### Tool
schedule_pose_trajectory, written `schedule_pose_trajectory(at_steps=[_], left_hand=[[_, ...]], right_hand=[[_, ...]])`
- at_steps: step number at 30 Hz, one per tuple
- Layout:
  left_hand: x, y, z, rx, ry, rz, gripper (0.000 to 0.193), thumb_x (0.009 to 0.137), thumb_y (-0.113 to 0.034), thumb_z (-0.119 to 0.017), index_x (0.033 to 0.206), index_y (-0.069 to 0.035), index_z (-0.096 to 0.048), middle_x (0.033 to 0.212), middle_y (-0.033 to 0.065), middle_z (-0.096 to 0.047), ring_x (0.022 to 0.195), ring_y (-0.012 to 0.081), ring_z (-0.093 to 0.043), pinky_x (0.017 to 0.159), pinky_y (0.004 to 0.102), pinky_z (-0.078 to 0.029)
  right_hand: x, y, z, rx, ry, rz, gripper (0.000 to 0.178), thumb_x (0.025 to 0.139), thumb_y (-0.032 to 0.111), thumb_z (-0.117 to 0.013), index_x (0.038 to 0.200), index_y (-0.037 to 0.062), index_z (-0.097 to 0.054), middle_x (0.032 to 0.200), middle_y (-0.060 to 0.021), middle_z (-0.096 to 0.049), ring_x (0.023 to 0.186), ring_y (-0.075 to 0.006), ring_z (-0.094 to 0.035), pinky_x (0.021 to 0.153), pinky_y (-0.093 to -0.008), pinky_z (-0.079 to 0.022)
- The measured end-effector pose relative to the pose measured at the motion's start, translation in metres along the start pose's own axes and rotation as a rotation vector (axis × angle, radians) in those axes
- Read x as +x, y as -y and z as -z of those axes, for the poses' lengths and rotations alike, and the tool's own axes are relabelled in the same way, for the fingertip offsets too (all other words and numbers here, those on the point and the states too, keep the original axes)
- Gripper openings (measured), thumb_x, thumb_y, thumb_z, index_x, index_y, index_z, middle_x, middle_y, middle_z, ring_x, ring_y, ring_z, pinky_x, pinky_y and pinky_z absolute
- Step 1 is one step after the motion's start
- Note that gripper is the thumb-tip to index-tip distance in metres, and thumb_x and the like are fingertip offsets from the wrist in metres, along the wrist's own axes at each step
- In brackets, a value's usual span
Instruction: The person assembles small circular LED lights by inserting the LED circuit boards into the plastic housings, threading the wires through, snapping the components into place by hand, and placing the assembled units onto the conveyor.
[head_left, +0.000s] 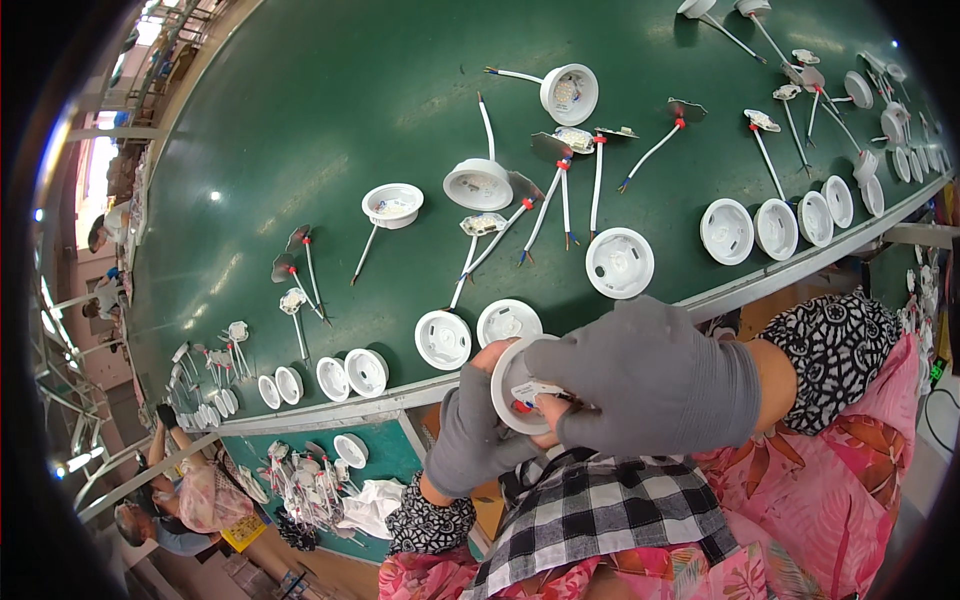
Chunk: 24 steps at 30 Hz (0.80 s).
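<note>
A round white lamp housing [502, 385] is tilted toward me just off the near edge of the bench. My left hand [468, 425], in a grey fingerless glove, is closed around its side and lower rim. My right hand [640, 385], gloved the same way, reaches across with its fingers at the opening, pinching a small white part with a red piece [535, 393] inside the housing. The fingers partly cover that part. Close by on the bench, two more open housings, one at left [442, 340] and one behind [509, 320], lie facing up.
The green bench [300, 150] carries rows of white housings along its metal edge [730, 290]. Several small boards on white cables with red clips [563, 160] stand behind them. A lower green shelf at left holds a pile of such parts [310, 490]. Another person [190, 490] sits farther left.
</note>
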<state>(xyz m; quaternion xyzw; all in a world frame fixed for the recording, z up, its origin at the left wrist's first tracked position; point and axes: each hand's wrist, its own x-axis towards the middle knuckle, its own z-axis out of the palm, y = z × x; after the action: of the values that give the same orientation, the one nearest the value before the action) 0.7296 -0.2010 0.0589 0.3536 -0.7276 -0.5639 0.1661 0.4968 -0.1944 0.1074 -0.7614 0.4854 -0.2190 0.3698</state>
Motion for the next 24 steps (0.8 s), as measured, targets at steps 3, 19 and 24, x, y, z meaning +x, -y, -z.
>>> schedule_pose_trajectory(at_steps=[3, 19, 24], left_hand=[[0.001, 0.005, -0.004, 0.104, -0.065, -0.032, 0.091, 0.072, -0.018, -0.088, 0.143, -0.001, -0.033, 0.128, 0.0158, -0.058, 0.115, 0.0260, -0.064, 0.094, 0.0360, -0.052], [-0.015, 0.033, -0.010, 0.015, -0.205, 0.068, 0.099, 0.065, -0.035, -0.093, 0.138, -0.002, -0.035, 0.128, 0.0159, -0.048, 0.117, 0.0284, -0.056, 0.097, 0.0396, -0.047], [-0.013, 0.028, -0.007, 0.095, -0.182, 0.053, 0.101, 0.064, -0.037, -0.093, 0.139, -0.002, -0.035, 0.128, 0.0160, -0.048, 0.117, 0.0285, -0.056, 0.098, 0.0397, -0.047]], right_hand=[[0.001, 0.005, -0.005, -0.223, 0.067, 0.020, 0.039, 0.078, 0.029, -0.073, 0.109, 0.0095, -0.061, 0.068, -0.0117, -0.063, 0.062, -0.0327, -0.067, 0.058, -0.0445, -0.052], [0.004, -0.011, -0.007, 0.076, 0.134, 0.072, 0.035, 0.080, 0.021, -0.069, 0.111, 0.0077, -0.059, 0.090, -0.0135, -0.066, 0.072, -0.0330, -0.070, 0.062, -0.0440, -0.057], [0.009, -0.015, -0.012, 0.027, 0.140, 0.190, 0.040, 0.080, 0.021, -0.068, 0.117, 0.0088, -0.060, 0.098, -0.0137, -0.066, 0.072, -0.0301, -0.070, 0.061, -0.0418, -0.058]])
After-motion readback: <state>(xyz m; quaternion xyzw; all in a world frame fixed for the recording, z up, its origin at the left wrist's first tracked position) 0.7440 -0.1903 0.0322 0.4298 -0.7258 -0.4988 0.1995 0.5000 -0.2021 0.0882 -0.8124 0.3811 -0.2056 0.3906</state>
